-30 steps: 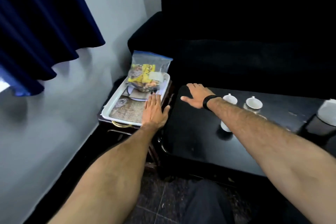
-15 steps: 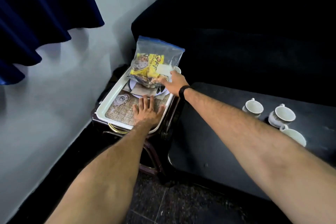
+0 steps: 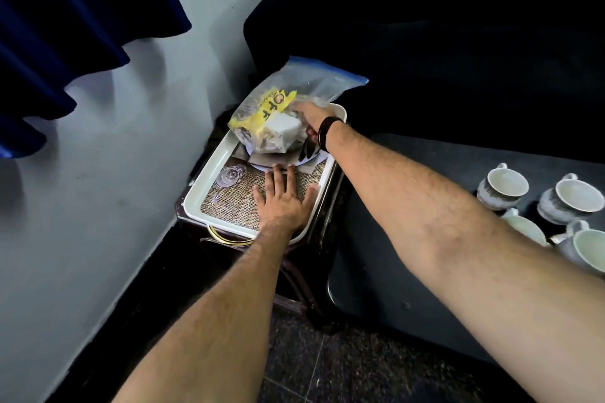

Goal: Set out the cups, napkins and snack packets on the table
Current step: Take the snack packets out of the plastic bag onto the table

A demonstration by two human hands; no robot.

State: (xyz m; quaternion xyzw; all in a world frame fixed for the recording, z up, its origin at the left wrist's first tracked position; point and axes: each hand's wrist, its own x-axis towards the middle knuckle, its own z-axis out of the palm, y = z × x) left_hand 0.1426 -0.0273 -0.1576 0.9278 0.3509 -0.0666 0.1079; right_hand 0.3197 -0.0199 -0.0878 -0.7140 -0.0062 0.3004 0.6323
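Note:
A clear zip bag (image 3: pixel 288 98) with a blue seal holds yellow snack packets and a white block. It sits tilted at the far end of a white tray (image 3: pixel 209 170) on a small dark side stand. My right hand (image 3: pixel 312 114) grips the bag's right side. My left hand (image 3: pixel 283 198) lies flat, fingers spread, on the tray's woven mat. Several white cups (image 3: pixel 504 185) stand on the dark table (image 3: pixel 409 239) at the right. Under the bag lie a plate and paper, partly hidden.
A black sofa (image 3: pixel 458 42) runs behind the table and stand. A grey wall with a dark blue curtain (image 3: pixel 65 26) is at the left. A small clear glass lid (image 3: pixel 230 175) lies on the mat. Dark tiled floor (image 3: pixel 327 370) shows below.
My right hand moved from the table across to the bag and closed on it; the bag has tipped and lifted. My left hand slid a little further onto the tray.

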